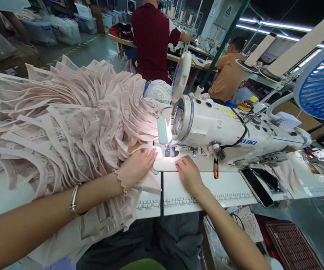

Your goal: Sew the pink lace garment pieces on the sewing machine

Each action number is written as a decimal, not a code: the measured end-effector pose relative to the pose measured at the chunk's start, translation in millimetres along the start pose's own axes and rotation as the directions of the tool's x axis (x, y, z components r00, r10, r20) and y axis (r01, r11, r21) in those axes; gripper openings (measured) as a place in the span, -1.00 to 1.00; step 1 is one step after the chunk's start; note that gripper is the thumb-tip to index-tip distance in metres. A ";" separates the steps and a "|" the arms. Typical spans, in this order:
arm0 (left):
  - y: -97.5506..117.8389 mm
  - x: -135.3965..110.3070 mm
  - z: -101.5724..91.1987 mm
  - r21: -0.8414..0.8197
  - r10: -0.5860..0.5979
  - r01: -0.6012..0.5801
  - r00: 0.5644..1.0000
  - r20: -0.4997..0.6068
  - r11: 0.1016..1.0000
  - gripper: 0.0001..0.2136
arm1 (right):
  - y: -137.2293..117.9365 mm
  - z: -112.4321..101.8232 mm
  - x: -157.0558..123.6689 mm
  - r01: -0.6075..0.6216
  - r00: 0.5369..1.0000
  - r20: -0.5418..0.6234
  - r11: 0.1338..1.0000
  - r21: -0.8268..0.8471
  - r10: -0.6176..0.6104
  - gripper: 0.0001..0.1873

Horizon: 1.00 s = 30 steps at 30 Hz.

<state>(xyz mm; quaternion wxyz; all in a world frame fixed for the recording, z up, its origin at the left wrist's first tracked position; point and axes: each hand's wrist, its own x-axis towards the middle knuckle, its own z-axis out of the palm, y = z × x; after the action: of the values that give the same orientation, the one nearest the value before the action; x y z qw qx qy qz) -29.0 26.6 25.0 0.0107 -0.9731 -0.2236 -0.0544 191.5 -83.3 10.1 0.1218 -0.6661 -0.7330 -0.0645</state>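
A white sewing machine (207, 120) has its lit needle and presser foot (168, 150) between my two hands. My left hand (138, 168) is closed on pale beige fabric (149, 182) just left of the foot, its fingertips close to it. My right hand (189, 174) is on the machine bed right of and nearer than the foot, fingers bent together in a pinch. A thin pale edge shows at those fingertips; what it belongs to is hard to make out. A large heap of beige lace-and-mesh garment pieces (94, 112) spreads left, partly under my left forearm.
Orange-handled thread snips (216, 168) lie on the bed at right, beside a dark phone (257, 187). A ruler strip (179, 201) runs along the table's front edge. A blue fan (323, 82) is at upper right. Two people (153, 41) sit and stand beyond the machine.
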 end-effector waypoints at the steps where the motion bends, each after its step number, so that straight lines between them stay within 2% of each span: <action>1: -2.3 4.6 -1.3 -0.011 0.017 -0.017 1.000 -0.023 1.000 -0.56 | -3.0 2.2 4.1 0.008 1.000 -0.012 1.000 0.020 -0.008 -0.68; 5: 3.5 20.5 2.5 0.019 0.105 -0.105 0.994 -0.027 0.994 -0.65 | 1.6 7.1 11.9 -0.018 0.999 -0.044 0.998 0.062 0.021 -0.75; 7: 21.5 22.0 11.2 0.075 0.181 -0.178 0.983 -0.036 0.981 -0.65 | 6.1 6.4 11.8 -0.039 0.999 -0.029 0.998 0.046 0.040 -0.74; 10: 57.8 17.5 24.3 0.105 0.342 -0.332 0.934 -0.102 0.938 -0.67 | 7.9 1.2 12.0 -0.053 0.998 0.036 0.998 -0.017 0.054 -0.72; 13: 77.4 12.8 29.5 0.120 0.378 -0.362 0.913 -0.152 0.924 -0.66 | 5.6 -7.1 17.1 -0.092 0.979 0.170 0.987 -0.128 0.113 -0.74; 15: 73.4 12.0 28.0 0.113 0.295 -0.280 0.944 -0.146 0.953 -0.63 | 3.5 -12.3 23.6 -0.141 0.949 0.251 0.969 -0.202 0.190 -0.74; 18: 53.5 13.7 22.8 0.062 0.100 -0.093 0.987 -0.123 0.994 -0.56 | -1.0 -16.0 35.2 -0.207 0.907 0.320 0.951 -0.231 0.275 -0.77; 20: 41.1 15.6 21.0 0.044 0.090 -0.085 0.989 -0.119 0.995 -0.57 | -6.2 -13.8 41.0 -0.224 0.898 0.344 0.958 -0.178 0.274 -0.83; 22: 32.9 17.6 21.8 0.032 0.142 -0.139 0.981 -0.129 0.990 -0.60 | -12.6 -8.2 43.0 -0.231 0.911 0.324 0.967 -0.110 0.255 -0.83; 24: 27.9 19.5 24.3 0.002 0.132 -0.133 0.982 -0.136 0.991 -0.63 | -18.5 -1.0 40.7 -0.244 0.931 0.264 0.967 -0.070 0.254 -0.80; 28: 24.2 20.9 27.5 -0.186 -0.098 0.066 0.981 -0.165 0.980 -0.65 | -23.8 9.7 30.9 -0.254 0.953 0.151 0.964 -0.076 0.263 -0.84; 30: 27.3 19.5 27.5 -0.290 -0.106 0.044 0.974 -0.201 0.956 -0.64 | -23.3 10.9 27.9 -0.278 0.949 0.136 0.958 -0.075 0.286 -0.86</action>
<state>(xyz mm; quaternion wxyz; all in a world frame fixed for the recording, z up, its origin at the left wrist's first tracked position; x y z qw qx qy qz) 3.1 11.8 -0.1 -0.1069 -0.9437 -0.2481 -0.1907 165.0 -56.1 8.7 0.0579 -0.7699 -0.6353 -0.0179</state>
